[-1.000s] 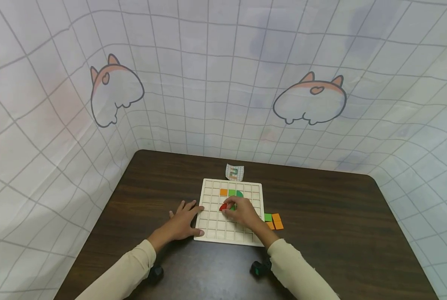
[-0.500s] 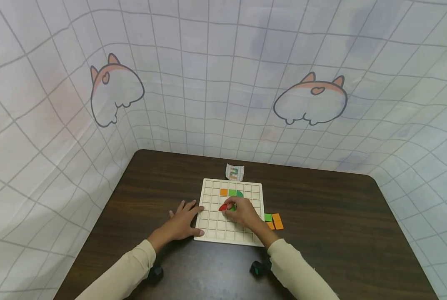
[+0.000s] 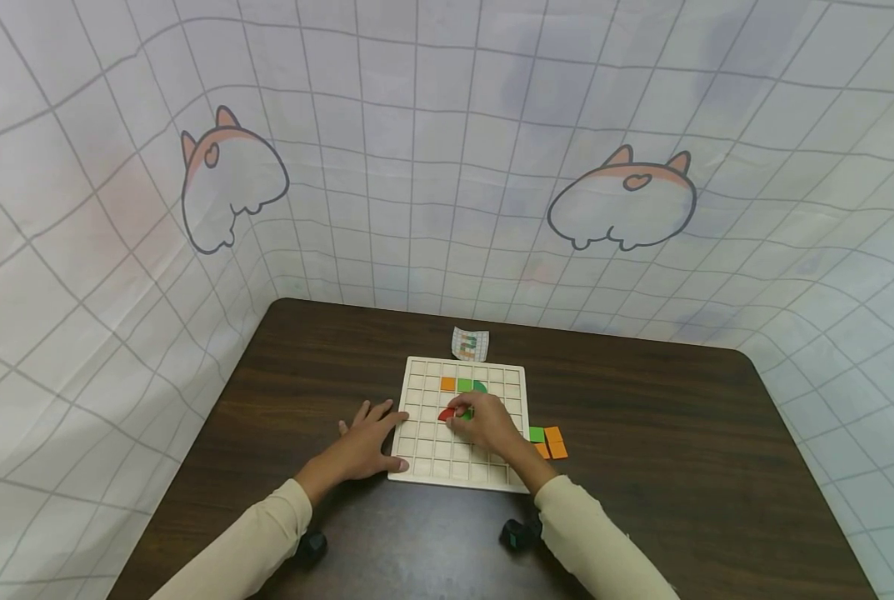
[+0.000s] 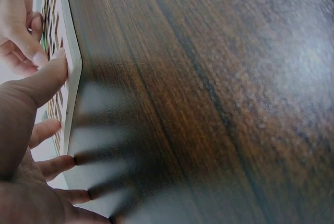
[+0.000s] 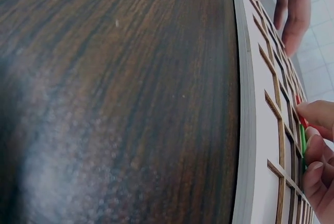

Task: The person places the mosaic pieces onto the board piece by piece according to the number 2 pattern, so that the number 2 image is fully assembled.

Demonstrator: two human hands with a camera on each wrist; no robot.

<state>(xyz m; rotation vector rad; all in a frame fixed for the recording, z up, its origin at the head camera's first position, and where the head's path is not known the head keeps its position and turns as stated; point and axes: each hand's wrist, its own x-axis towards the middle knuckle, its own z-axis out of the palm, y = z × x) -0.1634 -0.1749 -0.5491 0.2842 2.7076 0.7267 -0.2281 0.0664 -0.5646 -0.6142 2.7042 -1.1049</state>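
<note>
A pale gridded board [image 3: 435,471] lies on the dark wooden table. My right hand [image 3: 486,423] is over its middle, thumb and fingertips pinching a red piece with a curved edge [image 3: 445,414] at a grid cell. Beside it, a green piece [image 5: 302,143] shows under those fingers in the right wrist view. Farther up the board sit an orange square tile [image 3: 448,384], a green square tile [image 3: 465,385] and a dark green rounded piece [image 3: 480,387] in a row. My left hand [image 3: 362,446] has its fingers spread at the board's left side, thumb on the near left corner.
Behind the board lies a small printed card [image 3: 470,344] with a coloured grid pattern. At the board's right edge are a loose green tile [image 3: 537,435] and several orange tiles [image 3: 558,450]. Two dark objects, one near each sleeve [image 3: 517,535], are by the forearms. Patterned curtains surround the table.
The red piece has turned slightly in the right fingertips. Both hands and the board otherwise keep their places.
</note>
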